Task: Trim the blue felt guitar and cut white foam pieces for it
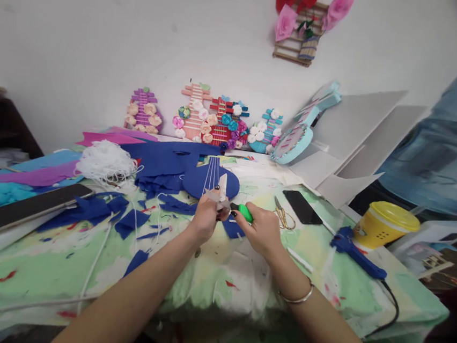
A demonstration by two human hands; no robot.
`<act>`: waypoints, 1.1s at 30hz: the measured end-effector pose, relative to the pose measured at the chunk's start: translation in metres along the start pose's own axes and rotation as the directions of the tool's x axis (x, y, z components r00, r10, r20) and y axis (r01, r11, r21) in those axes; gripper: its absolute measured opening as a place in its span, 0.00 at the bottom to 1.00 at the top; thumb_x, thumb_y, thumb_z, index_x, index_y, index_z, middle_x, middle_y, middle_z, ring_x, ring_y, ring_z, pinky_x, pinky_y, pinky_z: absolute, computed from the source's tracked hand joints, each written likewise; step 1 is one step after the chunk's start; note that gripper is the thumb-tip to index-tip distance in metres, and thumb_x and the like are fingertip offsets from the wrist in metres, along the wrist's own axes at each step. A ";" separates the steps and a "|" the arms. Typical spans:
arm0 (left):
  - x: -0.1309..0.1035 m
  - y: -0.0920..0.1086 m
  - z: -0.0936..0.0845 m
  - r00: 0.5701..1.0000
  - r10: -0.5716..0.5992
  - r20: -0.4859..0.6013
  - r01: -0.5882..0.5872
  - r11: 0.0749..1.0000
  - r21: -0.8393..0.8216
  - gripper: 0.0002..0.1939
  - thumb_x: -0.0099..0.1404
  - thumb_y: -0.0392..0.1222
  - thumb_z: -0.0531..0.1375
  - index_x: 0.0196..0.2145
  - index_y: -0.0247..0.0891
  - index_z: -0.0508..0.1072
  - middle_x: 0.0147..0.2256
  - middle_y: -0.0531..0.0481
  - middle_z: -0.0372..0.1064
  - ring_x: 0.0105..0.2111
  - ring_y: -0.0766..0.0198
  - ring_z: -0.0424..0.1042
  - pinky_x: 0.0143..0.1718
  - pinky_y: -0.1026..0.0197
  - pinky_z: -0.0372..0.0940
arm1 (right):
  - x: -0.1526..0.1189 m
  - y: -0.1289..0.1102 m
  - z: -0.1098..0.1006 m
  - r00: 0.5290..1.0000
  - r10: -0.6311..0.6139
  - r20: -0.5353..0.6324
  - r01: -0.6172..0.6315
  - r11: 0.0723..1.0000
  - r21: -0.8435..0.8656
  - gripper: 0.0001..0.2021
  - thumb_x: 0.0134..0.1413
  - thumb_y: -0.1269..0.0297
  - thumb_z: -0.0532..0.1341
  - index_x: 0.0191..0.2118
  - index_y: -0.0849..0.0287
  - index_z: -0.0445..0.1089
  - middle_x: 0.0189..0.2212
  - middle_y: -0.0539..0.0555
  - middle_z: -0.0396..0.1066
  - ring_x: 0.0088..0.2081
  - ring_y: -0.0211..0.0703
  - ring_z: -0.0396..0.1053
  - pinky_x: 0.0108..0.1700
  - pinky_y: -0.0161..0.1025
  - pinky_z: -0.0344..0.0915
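My left hand (208, 215) is closed around a small white piece (222, 187) that looks like foam board or card, its end pointing up. My right hand (261, 228) grips a tool with a green and black handle (244, 212), probably a cutter; its tip meets the white piece at my left fingers, and its blade is hidden. Just behind my hands lies a dark blue guitar-shaped craft piece (190, 178) with white strings down its middle. Gold-handled scissors (284, 214) rest to the right of my right hand.
Blue scraps (130, 221) and a heap of white yarn (106, 162) are at left, near a phone (31, 209). On the right are a black phone (302, 206), a blue glue gun (356, 251) with a cord and a yellow tub (385, 227). Finished guitar crafts (194, 111) line the wall.
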State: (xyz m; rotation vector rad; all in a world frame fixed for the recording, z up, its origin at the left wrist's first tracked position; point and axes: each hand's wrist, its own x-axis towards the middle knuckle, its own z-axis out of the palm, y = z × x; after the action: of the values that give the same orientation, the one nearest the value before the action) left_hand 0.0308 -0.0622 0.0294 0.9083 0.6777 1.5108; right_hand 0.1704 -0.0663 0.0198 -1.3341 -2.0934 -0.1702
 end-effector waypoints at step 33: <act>0.003 -0.004 -0.007 0.998 0.042 -0.046 -0.039 0.998 0.057 0.12 0.56 0.38 0.53 0.17 0.37 0.57 0.13 0.57 0.52 0.13 0.73 0.51 0.15 0.68 0.45 | 0.002 0.004 0.004 0.999 0.038 0.019 -0.040 0.990 0.137 0.20 0.55 0.47 0.51 0.22 0.58 0.59 0.17 0.47 0.59 0.21 0.34 0.57 0.26 0.32 0.44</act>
State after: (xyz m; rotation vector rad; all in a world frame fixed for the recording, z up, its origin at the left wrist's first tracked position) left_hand 0.0267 -0.0583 0.0233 0.9358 0.7429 1.5601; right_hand 0.1712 -0.0610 0.0172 -1.2965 -2.0508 0.0021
